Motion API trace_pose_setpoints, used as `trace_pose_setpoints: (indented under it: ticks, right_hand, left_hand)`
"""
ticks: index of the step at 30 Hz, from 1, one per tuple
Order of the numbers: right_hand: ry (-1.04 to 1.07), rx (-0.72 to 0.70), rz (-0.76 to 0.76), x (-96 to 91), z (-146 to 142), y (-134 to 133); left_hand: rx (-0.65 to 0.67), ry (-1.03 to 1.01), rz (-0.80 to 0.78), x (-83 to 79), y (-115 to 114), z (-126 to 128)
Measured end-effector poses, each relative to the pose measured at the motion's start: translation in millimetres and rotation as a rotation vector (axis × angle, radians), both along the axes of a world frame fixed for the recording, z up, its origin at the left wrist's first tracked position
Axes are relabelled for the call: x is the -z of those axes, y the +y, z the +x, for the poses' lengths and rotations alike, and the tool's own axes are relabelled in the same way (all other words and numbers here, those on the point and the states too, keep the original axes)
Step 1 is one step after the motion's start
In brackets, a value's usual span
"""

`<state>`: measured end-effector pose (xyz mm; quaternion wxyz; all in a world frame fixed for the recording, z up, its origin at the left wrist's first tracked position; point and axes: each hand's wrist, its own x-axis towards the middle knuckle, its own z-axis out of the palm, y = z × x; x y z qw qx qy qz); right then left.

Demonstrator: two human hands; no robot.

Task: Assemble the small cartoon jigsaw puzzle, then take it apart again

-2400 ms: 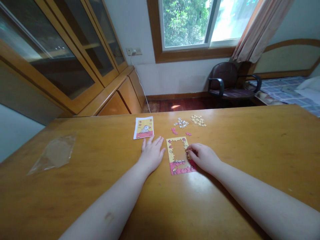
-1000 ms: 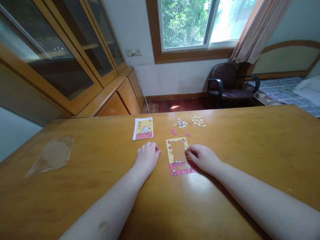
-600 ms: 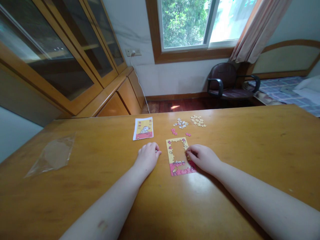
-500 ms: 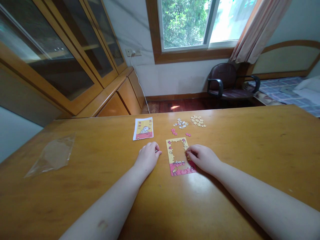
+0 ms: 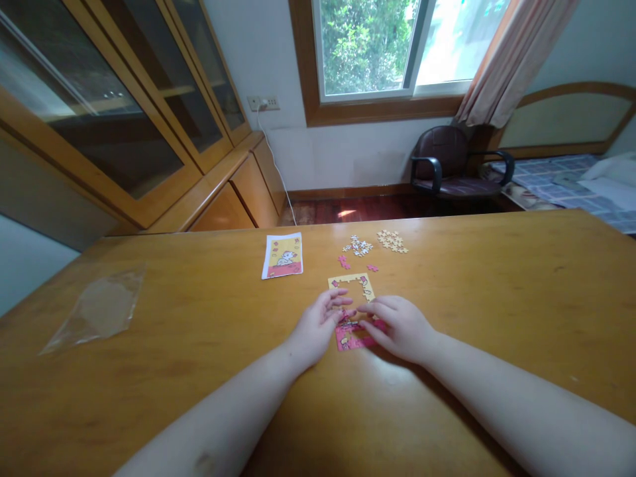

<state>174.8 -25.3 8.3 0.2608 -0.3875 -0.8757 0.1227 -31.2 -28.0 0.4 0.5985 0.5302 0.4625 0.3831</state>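
L hand (image 5: 318, 328) is part open over the L side of the part-built puzzle (image 5: 348, 342), fingers loosely spread; R hand (image 5: 401, 328) is over its R side, thumb & index apart, tips close to L's. Can't tell if either has a pc.; fingertips too small. Puzzle lies flat on worktop (image 5: 124, 391), mid., yellow at far end, pink at near end. Clear bag (image 5: 99, 308) well to L. Beyond puzzle: pink pcs. (image 5: 344, 262), single pink pc. (image 5: 372, 268), pic. card (image 5: 283, 257) to L, then white-ish pile (image 5: 358, 247) & yellow pile (image 5: 392, 241), side by side. Farther: armchair (image 5: 442, 159), window (image 5: 368, 50).
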Motion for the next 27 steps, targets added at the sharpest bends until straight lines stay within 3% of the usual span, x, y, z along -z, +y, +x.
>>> trace_pose_setpoints:
  ticks: [6,16,19,23,27]
  right_hand:
    - [0.026,-0.072,0.090,9.0,-3,-1]
    - [-0.036,-0.136,0.087,4.4,-3,-3]
    - [-0.137,-0.085,0.027,0.8,2,-2]
    - [-0.262,0.007,-0.078,-9.5,10,1]
    - [-0.340,0.050,-0.145,-19.5,14,3]
  left_hand:
    - [0.165,0.002,0.081,1.0,-8,0]
    - [0.231,0.058,0.111,1.9,-10,3]
    - [0.195,0.237,0.305,-4.5,-10,-1]
    - [0.180,0.659,0.624,-15.1,-7,-10]
    - [0.276,0.865,0.727,-18.8,-7,-12]
